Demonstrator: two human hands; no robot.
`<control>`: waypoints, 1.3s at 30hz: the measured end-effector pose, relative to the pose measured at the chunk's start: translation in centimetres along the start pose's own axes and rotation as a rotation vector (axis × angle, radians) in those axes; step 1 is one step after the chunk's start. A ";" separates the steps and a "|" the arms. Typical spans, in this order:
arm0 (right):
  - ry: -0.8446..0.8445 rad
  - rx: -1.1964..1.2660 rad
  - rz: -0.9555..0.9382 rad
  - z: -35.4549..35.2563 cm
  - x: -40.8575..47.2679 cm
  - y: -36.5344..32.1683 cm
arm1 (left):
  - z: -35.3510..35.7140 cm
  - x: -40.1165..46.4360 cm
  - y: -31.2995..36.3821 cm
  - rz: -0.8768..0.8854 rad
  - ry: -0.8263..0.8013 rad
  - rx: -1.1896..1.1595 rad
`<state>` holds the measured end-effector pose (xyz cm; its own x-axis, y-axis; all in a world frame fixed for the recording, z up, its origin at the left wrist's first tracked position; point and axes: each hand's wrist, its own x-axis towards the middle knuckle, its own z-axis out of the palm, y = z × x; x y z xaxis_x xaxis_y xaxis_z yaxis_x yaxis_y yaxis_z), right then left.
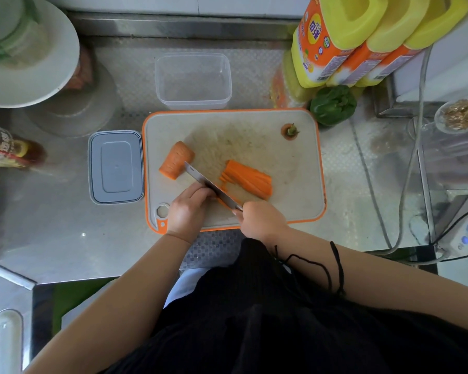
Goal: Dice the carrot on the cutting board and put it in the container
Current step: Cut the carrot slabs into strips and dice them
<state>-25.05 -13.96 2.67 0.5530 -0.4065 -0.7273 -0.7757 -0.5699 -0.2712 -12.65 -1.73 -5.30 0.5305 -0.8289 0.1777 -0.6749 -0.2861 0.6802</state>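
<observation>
Orange carrot strips [222, 197] lie near the cutting board's [289, 168] near edge under the knife [212, 186]; to dice evenly, I would keep the cuts short and square across them, tips tucked back from the blade. Left hand [188, 209] has its fingers [200, 190] curled down onto the strips, right hand [260, 218] wraps the knife's handle. More sliced carrot [250, 179] and a chunk [176, 163] wait mid-board; the clear container [193, 81] stands beyond on the counter [65, 238].

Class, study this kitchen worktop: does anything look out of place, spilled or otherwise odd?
Nothing is spilled or damaged. The carrot top lies alone in the cutting board's far right corner, set apart as a discard. The clear container stands open beyond the board, its grey lid lying to the board's left.
</observation>
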 end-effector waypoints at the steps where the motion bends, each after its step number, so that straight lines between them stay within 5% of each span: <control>1: 0.007 0.005 -0.007 0.2 -0.1 0.0 | 0.0 -0.1 0.0 0.004 0.000 -0.002; 16: 0.028 0.095 -0.046 -0.3 0.2 1.5 | -0.3 -0.1 0.8 -0.047 -0.067 0.056; 29: 0.084 0.205 -0.040 -0.8 -0.2 1.8 | -0.5 0.7 0.8 0.094 -0.169 0.248; 39: 0.115 0.149 -0.064 -0.8 -1.3 2.5 | -1.9 0.1 1.6 0.209 -0.039 0.254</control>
<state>-27.47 -15.47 3.41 0.6273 -0.4568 -0.6307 -0.7694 -0.4885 -0.4115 -12.66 -1.39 -2.86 0.3500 -0.8988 0.2638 -0.8761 -0.2145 0.4318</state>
